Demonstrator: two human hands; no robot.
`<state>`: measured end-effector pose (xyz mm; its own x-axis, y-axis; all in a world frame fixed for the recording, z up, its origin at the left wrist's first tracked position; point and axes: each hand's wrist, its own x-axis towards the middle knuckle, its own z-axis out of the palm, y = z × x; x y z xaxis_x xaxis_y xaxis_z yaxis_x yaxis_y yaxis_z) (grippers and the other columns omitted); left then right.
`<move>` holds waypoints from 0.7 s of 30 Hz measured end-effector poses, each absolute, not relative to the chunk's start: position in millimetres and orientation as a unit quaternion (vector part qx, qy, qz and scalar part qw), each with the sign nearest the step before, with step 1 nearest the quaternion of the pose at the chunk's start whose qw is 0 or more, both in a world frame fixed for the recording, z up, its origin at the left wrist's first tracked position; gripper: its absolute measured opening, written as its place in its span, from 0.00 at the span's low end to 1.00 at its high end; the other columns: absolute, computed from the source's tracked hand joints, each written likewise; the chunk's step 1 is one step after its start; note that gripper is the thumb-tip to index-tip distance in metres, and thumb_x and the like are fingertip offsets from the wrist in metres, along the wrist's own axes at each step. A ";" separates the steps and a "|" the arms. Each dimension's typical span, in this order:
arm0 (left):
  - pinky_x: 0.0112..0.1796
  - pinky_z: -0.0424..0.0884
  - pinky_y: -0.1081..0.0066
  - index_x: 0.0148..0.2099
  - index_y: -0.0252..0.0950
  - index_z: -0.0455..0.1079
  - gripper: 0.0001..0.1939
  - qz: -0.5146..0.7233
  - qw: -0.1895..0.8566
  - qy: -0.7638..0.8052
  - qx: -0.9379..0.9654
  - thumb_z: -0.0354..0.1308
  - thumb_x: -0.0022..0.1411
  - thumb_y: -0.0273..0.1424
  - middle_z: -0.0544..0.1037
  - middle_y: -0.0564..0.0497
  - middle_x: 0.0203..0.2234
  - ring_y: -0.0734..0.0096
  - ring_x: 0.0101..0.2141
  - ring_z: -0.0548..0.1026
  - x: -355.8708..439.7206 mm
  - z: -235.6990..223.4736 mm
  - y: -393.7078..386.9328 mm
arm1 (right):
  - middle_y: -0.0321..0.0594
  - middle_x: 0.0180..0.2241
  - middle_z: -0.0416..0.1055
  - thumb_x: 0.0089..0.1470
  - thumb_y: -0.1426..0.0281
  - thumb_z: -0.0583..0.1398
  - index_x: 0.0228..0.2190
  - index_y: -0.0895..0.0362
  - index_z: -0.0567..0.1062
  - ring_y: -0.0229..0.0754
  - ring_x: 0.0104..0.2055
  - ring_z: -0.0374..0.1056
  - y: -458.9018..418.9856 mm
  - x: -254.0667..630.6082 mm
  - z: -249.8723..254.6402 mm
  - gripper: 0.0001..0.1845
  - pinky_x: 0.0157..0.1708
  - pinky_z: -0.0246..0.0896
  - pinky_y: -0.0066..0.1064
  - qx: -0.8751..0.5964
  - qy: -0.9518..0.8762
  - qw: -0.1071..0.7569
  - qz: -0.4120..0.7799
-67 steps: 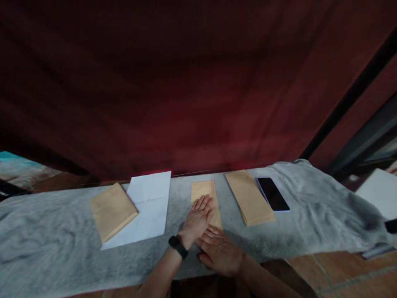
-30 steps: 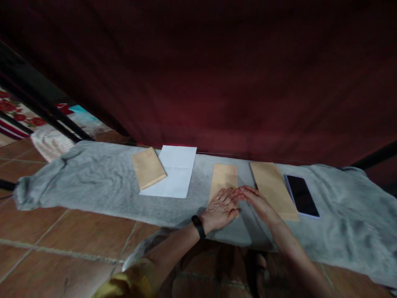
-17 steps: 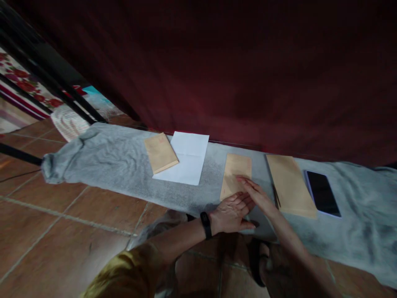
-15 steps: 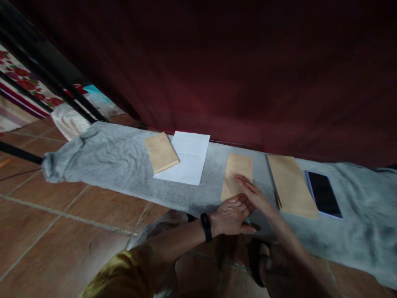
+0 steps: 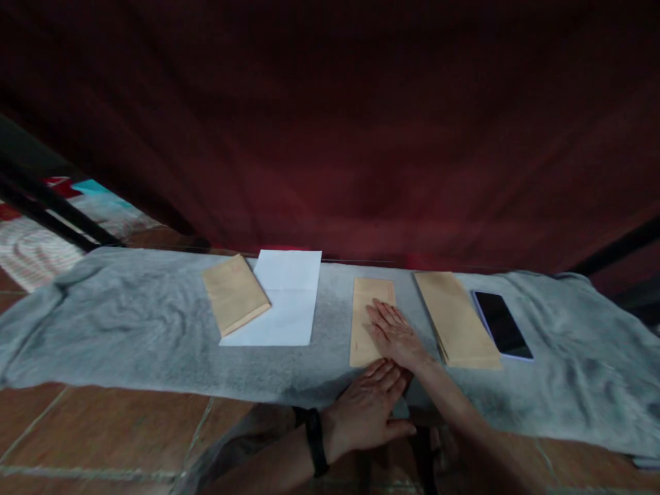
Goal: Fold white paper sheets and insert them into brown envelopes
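Observation:
A single brown paper envelope point(image 5: 362, 330) lies on the grey cloth in front of me. My right hand point(image 5: 399, 337) rests flat on its right half, fingers stretched out and pointing up and left. Just below, my left hand point(image 5: 364, 402), with a black band at the wrist, lies palm down with fingers extended at the envelope's lower edge. The fingertips of the left hand come close to the right hand's heel; whether they touch I cannot tell. Part of the envelope's lower right is hidden under the hands.
To the left, a stack of brown envelopes point(image 5: 234, 292) overlaps a white paper sheet point(image 5: 289, 302). Right of my hands lie more brown envelopes point(image 5: 456, 320) and a phone point(image 5: 502, 323). The grey cloth point(image 5: 155, 323) covers a long bench before a dark red curtain point(image 5: 330, 172).
My view has turned rightward and levelled. My right hand has flattened onto the envelope, and my left hand has turned from palm up to palm down.

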<state>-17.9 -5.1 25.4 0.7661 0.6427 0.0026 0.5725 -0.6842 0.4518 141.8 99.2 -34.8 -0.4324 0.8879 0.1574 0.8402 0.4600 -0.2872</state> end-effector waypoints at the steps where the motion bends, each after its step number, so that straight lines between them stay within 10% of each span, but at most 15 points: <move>1: 0.66 0.51 0.61 0.70 0.32 0.52 0.38 0.079 0.212 0.342 0.912 0.43 0.69 0.54 0.60 0.41 0.67 0.60 0.67 0.54 -19.2 25.7 -3.9 | 0.42 0.69 0.49 0.68 0.58 0.44 0.65 0.53 0.59 0.45 0.70 0.45 101.4 141.0 -35.1 0.29 0.69 0.42 0.46 -0.518 -0.840 0.146 0.075; 12: 0.66 0.46 0.43 0.74 0.37 0.35 0.47 0.060 0.127 0.402 0.905 0.47 0.65 0.57 0.41 0.45 0.71 0.52 0.70 0.41 -23.6 2.3 -9.3 | 0.48 0.68 0.50 0.68 0.58 0.42 0.66 0.61 0.56 0.47 0.70 0.46 131.8 141.4 -36.5 0.32 0.69 0.40 0.46 -0.579 -0.796 0.168 0.053; 21: 0.67 0.46 0.48 0.74 0.35 0.31 0.47 0.024 0.172 0.366 0.914 0.45 0.66 0.55 0.35 0.45 0.71 0.52 0.70 0.39 -26.5 3.3 -9.5 | 0.48 0.68 0.51 0.68 0.55 0.41 0.66 0.58 0.56 0.49 0.70 0.45 154.8 147.0 -42.9 0.33 0.68 0.36 0.50 -0.595 -0.774 0.212 0.031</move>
